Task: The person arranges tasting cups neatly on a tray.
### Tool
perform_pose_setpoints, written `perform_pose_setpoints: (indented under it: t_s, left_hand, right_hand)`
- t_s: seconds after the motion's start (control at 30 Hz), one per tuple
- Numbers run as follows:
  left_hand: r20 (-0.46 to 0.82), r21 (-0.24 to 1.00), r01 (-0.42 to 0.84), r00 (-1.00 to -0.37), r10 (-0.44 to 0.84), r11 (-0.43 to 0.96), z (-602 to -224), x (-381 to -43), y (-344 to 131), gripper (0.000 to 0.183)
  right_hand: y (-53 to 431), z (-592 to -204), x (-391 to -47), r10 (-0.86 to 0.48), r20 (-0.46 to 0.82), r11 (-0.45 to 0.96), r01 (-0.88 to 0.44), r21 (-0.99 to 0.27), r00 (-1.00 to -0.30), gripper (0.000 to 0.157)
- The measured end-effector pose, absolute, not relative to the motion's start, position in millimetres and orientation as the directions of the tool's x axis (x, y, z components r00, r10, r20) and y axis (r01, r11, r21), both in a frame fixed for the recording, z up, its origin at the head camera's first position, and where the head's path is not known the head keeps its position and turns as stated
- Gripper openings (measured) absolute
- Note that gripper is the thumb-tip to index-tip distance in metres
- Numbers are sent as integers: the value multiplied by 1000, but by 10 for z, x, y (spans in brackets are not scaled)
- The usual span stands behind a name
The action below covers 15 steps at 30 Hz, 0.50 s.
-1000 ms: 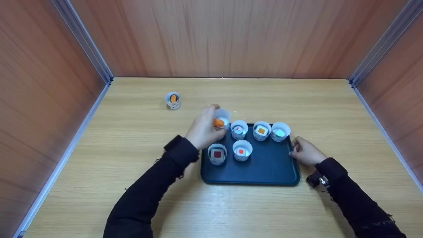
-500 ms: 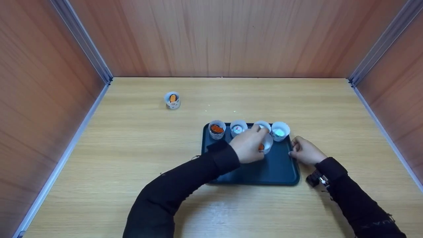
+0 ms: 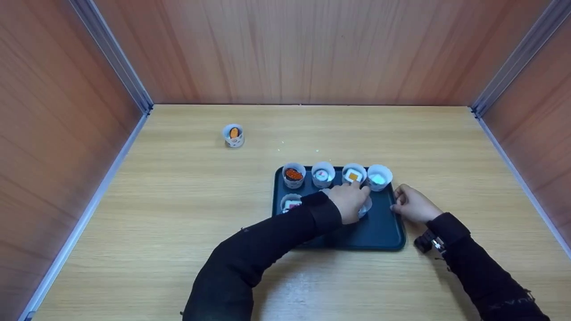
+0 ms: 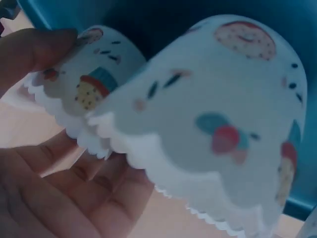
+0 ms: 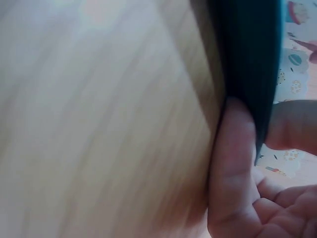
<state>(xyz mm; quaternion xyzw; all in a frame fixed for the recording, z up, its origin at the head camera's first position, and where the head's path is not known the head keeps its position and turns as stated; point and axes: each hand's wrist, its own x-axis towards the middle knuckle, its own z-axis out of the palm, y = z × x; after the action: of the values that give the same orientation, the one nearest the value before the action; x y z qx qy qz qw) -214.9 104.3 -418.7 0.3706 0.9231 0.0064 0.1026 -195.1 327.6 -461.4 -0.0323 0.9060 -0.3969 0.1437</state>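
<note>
My left hand holds a white paper baking cup with scalloped rim and cake prints, down at the dark green tray. In the left wrist view the thumb is against the held cup and fingers are under its rim; a second baking cup stands larger beside it. The held cup's contents are hidden in the head view. My right hand pinches the tray's right edge; in the right wrist view a finger lies outside the tray wall and another inside.
Along the tray's far side stand several cups, including one with a red-orange piece and one with a white square. Another cup is partly behind the left sleeve. One cup with an orange piece stands on the table at back left.
My left hand has carried the cup with the orange piece from the tray's far left corner rightward and down into the front row. The right hand has stayed at the tray edge.
</note>
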Motion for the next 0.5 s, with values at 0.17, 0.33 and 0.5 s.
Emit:
perform_pose_setpoints:
  t_s: [0.17, 0.33, 0.5]
  left_hand:
    - [-200, 83, 680, -705, 681, 729, -4216, -2175, 1075, 50]
    - [-200, 98, 683, -699, 686, 724, -4190, -2175, 1079, 54]
    - [-156, 199, 673, -696, 701, 712, -4056, -2210, 1037, 67]
  right_hand:
    - [3282, -4614, -1954, -163, -240, 694, 62, -717, -957, 25]
    - [3303, -4613, -1955, -152, -242, 708, 65, -703, -958, 26]
    - [3315, -4614, -1951, -149, -251, 698, 78, -712, -956, 25]
